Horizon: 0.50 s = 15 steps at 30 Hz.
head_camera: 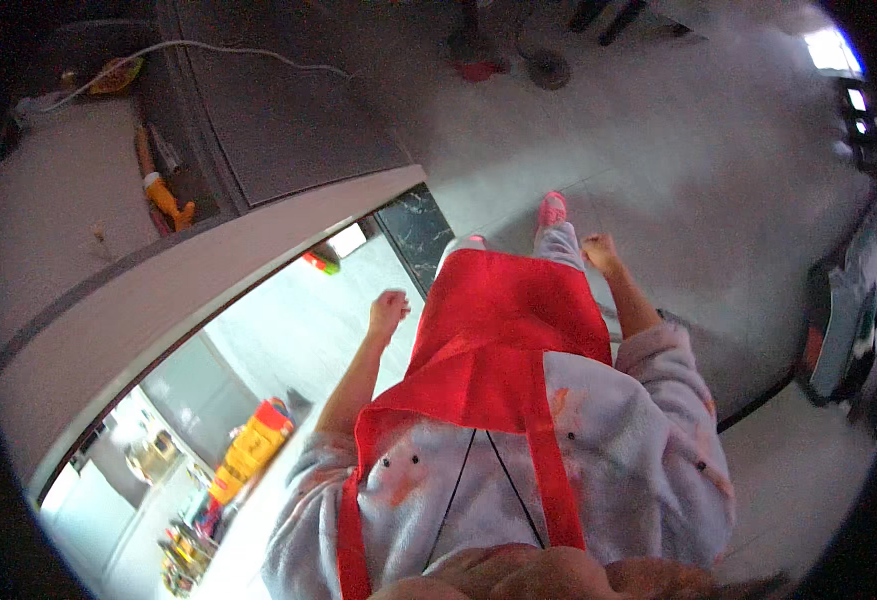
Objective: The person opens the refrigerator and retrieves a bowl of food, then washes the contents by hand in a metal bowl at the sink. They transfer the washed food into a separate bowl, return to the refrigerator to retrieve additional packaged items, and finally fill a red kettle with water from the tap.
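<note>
My left hand [389,311] hangs in front of the lit doorway on the left, its fingers curled in. No object shows in it. Low beside my right leg, my right hand [599,253] is also curled into a loose fist, slightly blurred, with nothing visible in it. Between the two hands hangs a red apron [509,307], worn over a light fleece top [618,420] with rolled sleeves. One pink shoe [553,208] stands forward on the grey tiled floor [656,172]; the other foot is mostly hidden by the apron.
A doorway with a dark marble-look threshold [416,225] opens on my left. Through it, yellow packages [251,454] sit on a white surface. Orange rubber gloves [168,199] and a white cable [251,51] lie at upper left. Dark-framed furniture [836,322] stands at right.
</note>
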### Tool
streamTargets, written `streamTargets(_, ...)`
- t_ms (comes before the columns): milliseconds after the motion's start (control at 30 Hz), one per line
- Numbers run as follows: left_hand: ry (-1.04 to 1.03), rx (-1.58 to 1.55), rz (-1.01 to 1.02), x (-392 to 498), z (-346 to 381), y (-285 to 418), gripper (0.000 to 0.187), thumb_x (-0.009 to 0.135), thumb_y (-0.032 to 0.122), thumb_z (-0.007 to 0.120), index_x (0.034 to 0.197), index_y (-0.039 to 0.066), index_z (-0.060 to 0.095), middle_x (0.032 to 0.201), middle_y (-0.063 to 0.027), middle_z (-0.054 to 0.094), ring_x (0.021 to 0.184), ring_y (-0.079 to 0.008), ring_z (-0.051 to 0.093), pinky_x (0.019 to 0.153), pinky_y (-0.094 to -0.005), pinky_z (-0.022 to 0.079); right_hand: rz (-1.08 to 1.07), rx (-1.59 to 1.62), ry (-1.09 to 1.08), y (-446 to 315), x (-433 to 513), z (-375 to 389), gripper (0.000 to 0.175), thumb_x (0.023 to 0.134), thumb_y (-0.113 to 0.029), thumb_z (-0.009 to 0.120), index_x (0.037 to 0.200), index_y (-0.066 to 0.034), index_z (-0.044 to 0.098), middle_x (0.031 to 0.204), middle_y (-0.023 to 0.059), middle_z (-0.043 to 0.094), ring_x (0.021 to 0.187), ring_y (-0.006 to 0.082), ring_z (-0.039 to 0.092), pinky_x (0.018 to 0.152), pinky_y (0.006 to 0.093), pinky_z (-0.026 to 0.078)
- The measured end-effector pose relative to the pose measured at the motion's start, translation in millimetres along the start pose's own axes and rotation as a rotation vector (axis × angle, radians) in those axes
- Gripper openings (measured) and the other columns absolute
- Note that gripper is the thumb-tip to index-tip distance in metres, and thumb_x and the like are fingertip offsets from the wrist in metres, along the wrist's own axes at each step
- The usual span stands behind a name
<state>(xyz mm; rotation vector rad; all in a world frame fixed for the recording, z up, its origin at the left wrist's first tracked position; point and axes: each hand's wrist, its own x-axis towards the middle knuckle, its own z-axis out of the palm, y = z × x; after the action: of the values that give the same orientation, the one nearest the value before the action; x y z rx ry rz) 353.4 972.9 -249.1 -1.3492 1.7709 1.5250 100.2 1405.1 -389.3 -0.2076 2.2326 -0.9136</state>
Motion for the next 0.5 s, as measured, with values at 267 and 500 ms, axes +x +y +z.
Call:
streamTargets(267,-0.299,0.820,0.159,-118,91,-125,0.013,0.074,0.021,0.060,0.074,0.009,0.063,0.083,-0.0102,0.064,0.083,-0.0273,0.061,0.064,-0.0388,0.051,-0.249,-0.519,-0.357,-29,254,-19,0.019,0.076,-0.016,0.054,0.065,-0.0027,0.060,0.064,0.0088,0.060,0.054,0.0222,0.057,0.050,0.0383,0.046)
streamTargets(500,-0.054,0.228,-0.395,-124,195,-132,0.016,0.076,0.022,0.059,0.079,0.007,0.064,0.083,-0.0101,0.064,0.079,-0.0248,0.061,0.064,-0.0376,0.050,-0.108,-0.569,-0.064,-121,443,0,0.045,0.075,-0.027,0.067,0.112,-0.0029,0.056,0.110,0.0185,0.059,0.096,0.0292,0.059,0.082,0.0381,0.046)
